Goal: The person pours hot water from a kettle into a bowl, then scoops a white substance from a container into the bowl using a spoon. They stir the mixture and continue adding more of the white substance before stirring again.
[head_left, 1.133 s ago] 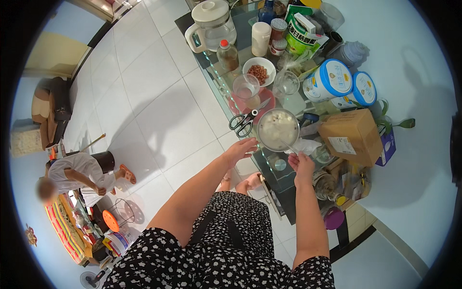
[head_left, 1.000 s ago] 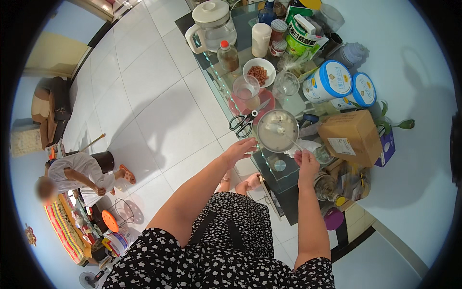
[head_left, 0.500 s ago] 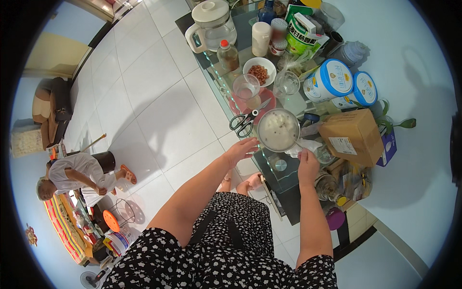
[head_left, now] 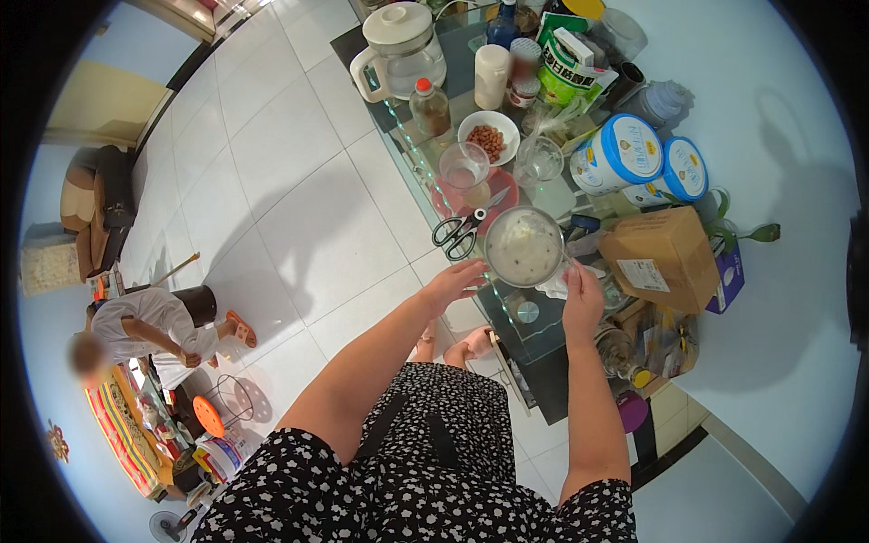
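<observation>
A round bowl of milky, whitish liquid with small dark bits sits near the front edge of the glass table. My left hand is at its lower left side, fingers stretched out and fingertips close to the rim; whether they touch it I cannot tell. My right hand is closed on a thin handle at the bowl's right edge; the handle's other end is not clear. Some white crumpled material lies beneath that hand. Black-handled scissors rest just left of the bowl, their blades over a red plate.
Beyond the bowl stand a clear cup, a white bowl of reddish nuts, a red-capped bottle and a glass kettle. On the right are blue-lidded tubs and a cardboard box. A person sits far left.
My right hand has moved slightly up and to the right with the thin handle. The pale patch in the liquid has shifted. My left hand stays in place.
</observation>
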The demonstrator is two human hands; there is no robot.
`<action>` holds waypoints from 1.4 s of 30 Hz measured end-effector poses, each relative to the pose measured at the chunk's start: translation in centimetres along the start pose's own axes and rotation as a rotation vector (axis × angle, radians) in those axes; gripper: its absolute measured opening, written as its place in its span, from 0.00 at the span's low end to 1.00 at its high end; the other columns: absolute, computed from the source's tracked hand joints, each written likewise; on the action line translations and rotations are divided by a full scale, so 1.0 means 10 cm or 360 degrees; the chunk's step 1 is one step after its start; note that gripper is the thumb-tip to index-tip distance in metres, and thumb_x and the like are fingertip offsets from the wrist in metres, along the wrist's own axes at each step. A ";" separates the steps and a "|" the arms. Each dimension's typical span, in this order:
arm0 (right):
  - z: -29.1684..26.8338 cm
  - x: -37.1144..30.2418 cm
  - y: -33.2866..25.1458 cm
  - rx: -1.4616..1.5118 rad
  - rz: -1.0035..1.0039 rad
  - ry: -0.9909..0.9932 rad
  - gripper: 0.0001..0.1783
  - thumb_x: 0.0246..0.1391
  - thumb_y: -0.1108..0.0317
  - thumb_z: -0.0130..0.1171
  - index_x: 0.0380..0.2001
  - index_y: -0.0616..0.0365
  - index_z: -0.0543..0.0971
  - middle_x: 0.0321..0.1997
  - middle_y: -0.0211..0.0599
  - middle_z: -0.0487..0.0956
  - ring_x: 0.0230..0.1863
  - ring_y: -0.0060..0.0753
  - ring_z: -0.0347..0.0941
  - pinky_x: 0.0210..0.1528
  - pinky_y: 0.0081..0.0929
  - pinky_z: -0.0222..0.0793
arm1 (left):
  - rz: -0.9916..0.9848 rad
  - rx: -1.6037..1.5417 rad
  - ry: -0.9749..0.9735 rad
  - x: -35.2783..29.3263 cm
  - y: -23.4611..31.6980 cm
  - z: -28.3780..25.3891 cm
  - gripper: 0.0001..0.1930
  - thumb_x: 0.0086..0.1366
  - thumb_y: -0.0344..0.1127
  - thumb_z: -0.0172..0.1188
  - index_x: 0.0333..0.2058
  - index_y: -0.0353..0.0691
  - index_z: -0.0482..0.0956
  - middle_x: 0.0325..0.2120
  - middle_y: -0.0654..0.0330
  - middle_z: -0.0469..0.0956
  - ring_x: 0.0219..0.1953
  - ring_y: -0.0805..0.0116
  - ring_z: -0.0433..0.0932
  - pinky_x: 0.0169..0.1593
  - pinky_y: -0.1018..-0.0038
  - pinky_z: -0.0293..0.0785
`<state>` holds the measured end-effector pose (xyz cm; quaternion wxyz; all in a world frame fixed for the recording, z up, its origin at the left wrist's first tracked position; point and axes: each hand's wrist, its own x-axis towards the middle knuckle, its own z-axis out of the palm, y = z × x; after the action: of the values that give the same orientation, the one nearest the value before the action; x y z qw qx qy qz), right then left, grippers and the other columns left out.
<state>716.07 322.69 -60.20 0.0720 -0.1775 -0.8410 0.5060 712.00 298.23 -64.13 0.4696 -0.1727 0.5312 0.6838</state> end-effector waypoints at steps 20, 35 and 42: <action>0.08 -0.16 0.15 0.0691 0.0877 -0.0023 0.15 0.63 0.65 0.47 0.37 0.68 0.76 0.31 0.35 0.78 0.30 0.26 0.74 0.38 0.22 0.73 | -0.0003 0.0032 -0.0002 -0.03 -0.02 0.03 0.31 0.67 0.52 0.46 0.62 0.41 0.57 0.59 0.62 0.63 0.60 0.66 0.62 0.60 0.68 0.60; -0.16 -0.32 -0.18 -0.0610 -0.0409 -0.0216 0.09 0.57 0.69 0.53 0.38 0.61 0.77 0.36 0.40 0.77 0.37 0.46 0.74 0.37 0.35 0.71 | 0.0003 0.0064 -0.0004 -0.03 -0.06 0.04 0.30 0.69 0.52 0.44 0.63 0.41 0.55 0.60 0.63 0.62 0.62 0.66 0.60 0.60 0.69 0.59; -0.22 -0.42 -0.17 -0.0588 -0.0387 -0.0272 0.09 0.57 0.69 0.53 0.38 0.61 0.77 0.35 0.40 0.77 0.36 0.46 0.74 0.37 0.35 0.70 | 0.0006 0.0060 -0.0002 -0.05 -0.03 0.09 0.29 0.69 0.51 0.44 0.63 0.41 0.56 0.60 0.63 0.62 0.61 0.67 0.61 0.60 0.69 0.60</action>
<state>720.28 322.24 -57.37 0.0274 -0.0416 -0.9375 0.3443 712.78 298.76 -63.61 0.4718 -0.1623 0.5440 0.6746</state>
